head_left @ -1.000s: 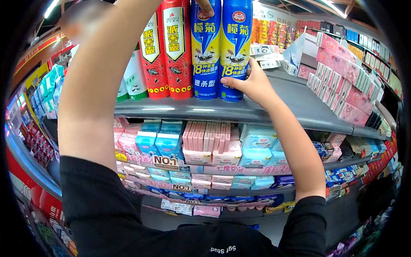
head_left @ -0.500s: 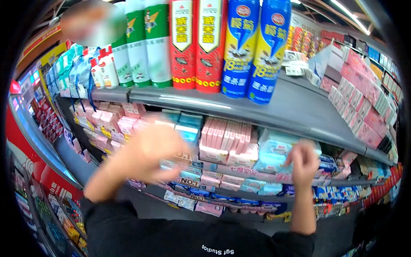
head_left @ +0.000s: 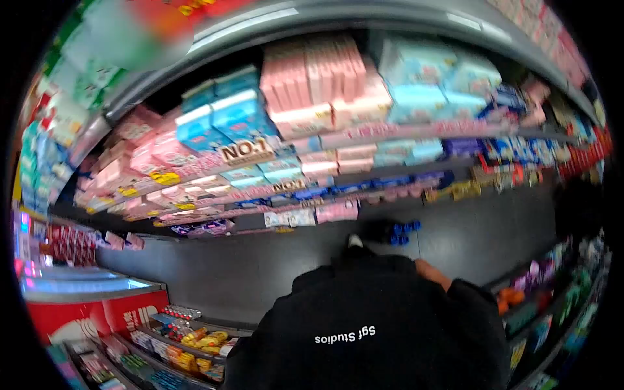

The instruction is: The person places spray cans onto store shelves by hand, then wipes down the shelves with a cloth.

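Shirt [head_left: 364,364] reads "Sgf Studios", sign [head_left: 248,153] "NO.1"; right hand [head_left: 430,270] obscured, grip impossible to tell.

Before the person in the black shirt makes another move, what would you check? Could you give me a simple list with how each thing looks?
1. Left hand free: cannot tell; it is out of view.
2. Right hand free: cannot tell; it is partly hidden by the black shirt.
3. Footing clear: probably not ok; blue objects show near floor level beside the white shoe.
4. Slim pink boxes in place: ok; they stand in a row on the shelf.
5. Red cans steady: cannot tell; the top edge cuts them off.
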A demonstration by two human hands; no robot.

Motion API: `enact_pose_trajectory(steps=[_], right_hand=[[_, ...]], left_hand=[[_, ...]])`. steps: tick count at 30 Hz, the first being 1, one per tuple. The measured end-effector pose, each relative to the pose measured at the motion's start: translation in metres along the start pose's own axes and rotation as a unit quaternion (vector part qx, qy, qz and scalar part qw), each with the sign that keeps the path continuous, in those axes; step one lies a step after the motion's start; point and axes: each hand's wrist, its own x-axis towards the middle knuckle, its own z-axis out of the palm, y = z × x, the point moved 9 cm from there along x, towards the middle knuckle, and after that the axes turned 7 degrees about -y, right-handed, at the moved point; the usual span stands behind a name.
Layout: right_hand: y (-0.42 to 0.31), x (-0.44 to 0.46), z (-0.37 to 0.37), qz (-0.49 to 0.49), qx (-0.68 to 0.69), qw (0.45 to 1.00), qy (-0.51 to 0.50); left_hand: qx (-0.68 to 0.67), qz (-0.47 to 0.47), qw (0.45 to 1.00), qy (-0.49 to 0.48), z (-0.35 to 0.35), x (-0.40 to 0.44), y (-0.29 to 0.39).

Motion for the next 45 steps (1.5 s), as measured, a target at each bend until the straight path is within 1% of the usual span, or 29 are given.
enact_pose_trajectory(steps=[2,3,5,7,8,9,10,11,12,14,16,18,20,22,23,25,26,27,28,29,31,32,34,35,36,37,40,41,45], right_hand=[[0.023,-0.002,0.018,0.041,0.075,0.996,0.025],[0.021,-0.014,0.018,0.03,0.109,0.993,0.018],[0.024,-0.027,0.02,0.022,0.183,0.981,0.055],[0.024,-0.034,0.021,-0.007,0.204,0.972,0.114],[0.022,-0.036,0.024,0.004,0.208,0.97,0.122],[0.018,-0.039,0.027,0.014,0.21,0.969,0.132],[0.015,-0.037,0.031,-0.013,0.208,0.965,0.161],[0.012,-0.038,0.037,-0.039,0.205,0.959,0.19],[0.009,-0.043,0.044,-0.029,0.213,0.959,0.184],[-0.01,-0.063,0.049,-0.068,0.198,0.958,0.195],[-0.001,-0.066,0.063,-0.089,0.213,0.949,0.212],[0.015,-0.067,0.071,-0.109,0.184,0.939,0.27],[0.046,-0.06,0.087,-0.078,0.208,0.946,0.234],[0.074,-0.058,0.104,0.007,0.258,0.953,0.159],[0.08,-0.059,0.105,0.006,0.26,0.952,0.158],[0.104,-0.055,0.117,0.043,0.284,0.953,0.094],[0.113,-0.053,0.118,0.043,0.284,0.953,0.094],[0.12,-0.053,0.114,0.017,0.309,0.941,0.135],[0.125,-0.057,0.106,-0.01,0.332,0.927,0.176],[0.133,-0.057,0.103,-0.011,0.329,0.928,0.176],[0.149,-0.061,0.093,-0.026,0.365,0.911,0.193],[0.16,-0.059,0.092,-0.024,0.371,0.913,0.166],[0.194,-0.054,0.086,-0.018,0.389,0.906,0.164],[0.211,-0.051,0.088,-0.009,0.412,0.896,0.166],[0.227,-0.046,0.091,-0.012,0.423,0.893,0.157],[0.247,-0.041,0.086,0.001,0.381,0.909,0.168],[0.272,-0.043,0.062,0.0,0.308,0.924,0.228],[0.281,-0.039,0.058,0.007,0.326,0.917,0.229],[0.289,0.019,0.064,-0.006,0.361,0.908,0.211]], left_hand=[[-0.016,-0.031,0.999,-0.004,0.001,-0.011,-0.015],[-0.02,-0.026,0.999,-0.006,-0.003,-0.013,-0.014],[-0.029,0.007,0.999,-0.01,-0.017,-0.008,-0.002],[-0.048,0.054,0.997,-0.018,-0.034,0.001,0.029],[-0.061,0.071,0.995,-0.03,-0.042,0.01,0.043],[-0.059,0.059,0.996,-0.042,-0.048,0.02,0.051],[-0.048,0.029,0.997,-0.051,-0.057,0.028,0.058],[-0.034,-0.016,0.998,-0.053,-0.071,0.036,0.059],[-0.02,-0.061,0.996,-0.058,-0.084,0.043,0.06],[-0.033,-0.087,0.996,-0.002,-0.113,0.054,0.076],[-0.057,-0.007,0.998,0.002,-0.132,0.069,0.107],[-0.053,0.01,0.997,0.049,-0.14,0.066,0.147],[-0.052,0.025,0.997,0.048,-0.134,0.066,0.183],[-0.052,0.04,0.997,0.05,-0.122,0.062,0.198],[-0.037,0.041,0.998,0.038,-0.111,0.06,0.206],[-0.021,0.044,0.998,0.025,-0.093,0.072,0.202],[-0.027,0.033,0.999,-0.006,-0.08,0.081,0.189],[-0.035,0.022,0.998,-0.037,-0.063,0.087,0.18],[0.016,-0.003,0.998,-0.061,-0.049,0.08,0.185],[0.013,-0.002,0.998,-0.059,-0.036,0.076,0.195],[0.037,-0.056,0.995,-0.071,-0.01,0.074,0.19],[0.034,-0.059,0.995,-0.067,0.003,0.073,0.198],[0.116,-0.055,0.991,-0.048,0.021,0.065,0.236],[0.122,-0.064,0.99,-0.043,0.032,0.068,0.252],[0.188,-0.026,0.981,-0.042,0.041,0.079,0.272],[0.257,0.011,0.965,-0.046,0.05,0.089,0.294],[0.272,0.086,0.957,-0.047,0.094,0.093,0.387],[0.271,0.103,0.956,-0.041,0.111,0.089,0.426],[0.206,0.118,0.963,-0.128,0.169,0.118,0.485]])
